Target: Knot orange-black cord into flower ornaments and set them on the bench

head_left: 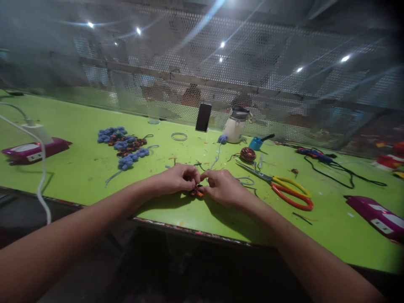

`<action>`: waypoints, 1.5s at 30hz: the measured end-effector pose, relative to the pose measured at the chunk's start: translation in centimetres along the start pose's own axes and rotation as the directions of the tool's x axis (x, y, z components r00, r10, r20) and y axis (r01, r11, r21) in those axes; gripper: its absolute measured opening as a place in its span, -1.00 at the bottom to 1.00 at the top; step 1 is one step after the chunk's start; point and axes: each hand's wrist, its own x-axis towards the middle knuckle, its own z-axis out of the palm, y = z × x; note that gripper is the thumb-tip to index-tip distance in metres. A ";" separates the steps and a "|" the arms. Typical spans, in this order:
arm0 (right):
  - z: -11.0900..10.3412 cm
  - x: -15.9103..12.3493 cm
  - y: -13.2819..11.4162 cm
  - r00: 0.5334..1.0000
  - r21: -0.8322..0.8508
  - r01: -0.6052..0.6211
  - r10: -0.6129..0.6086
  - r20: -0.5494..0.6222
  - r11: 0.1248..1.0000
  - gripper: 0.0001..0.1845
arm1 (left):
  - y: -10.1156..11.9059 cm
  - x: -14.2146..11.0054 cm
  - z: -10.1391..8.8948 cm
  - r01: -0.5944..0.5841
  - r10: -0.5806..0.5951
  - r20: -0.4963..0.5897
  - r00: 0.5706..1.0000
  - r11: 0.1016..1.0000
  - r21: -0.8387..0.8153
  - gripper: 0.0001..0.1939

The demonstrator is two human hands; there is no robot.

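Observation:
Near the table's front edge, my left hand (182, 177) and my right hand (221, 187) meet over a small dark orange-and-black yarn piece (197, 192). The fingers of both hands are closed in a pinch on it, and they hide part of it. To the right lie scissors (292, 194) with one yellow and one red handle. Beyond them sits a ball of red-and-black yarn (248, 154). On the left is a group of blue and dark knotted yarn pieces (126, 161). A blue yarn strand (217, 156) runs from a small blue ball (222, 139).
On the green table (75, 176) stand a phone (203, 118), a cream jar (235, 128) and a teal pot (256, 143). A grey ring (179, 136) lies at the middle. Purple power strips (34, 152) sit at both sides. A perforated metal screen (189, 63) rises behind.

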 end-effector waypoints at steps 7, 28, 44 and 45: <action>0.2 -0.2 -1.0 0.999 0.120 -0.016 0.020 -0.039 0.993 -0.85 | -0.6 -0.3 0.1 -0.053 0.051 0.028 0.998 0.996 0.076 -0.84; 1.2 -0.5 -1.0 0.968 0.056 0.064 -0.048 -0.245 0.996 -0.83 | 0.3 -0.5 0.1 0.047 -0.047 -0.014 0.999 0.999 -0.027 -0.87; 1.0 -1.0 -1.5 0.973 0.067 0.127 -0.111 -0.204 0.990 -0.80 | -0.2 -0.4 0.8 -0.042 0.096 -0.134 0.986 0.934 0.355 -0.95; 1.0 -1.0 -1.5 0.973 0.068 0.124 -0.108 -0.205 0.990 -0.80 | -0.2 -0.4 0.8 -0.049 0.104 -0.141 0.985 0.937 0.346 -0.94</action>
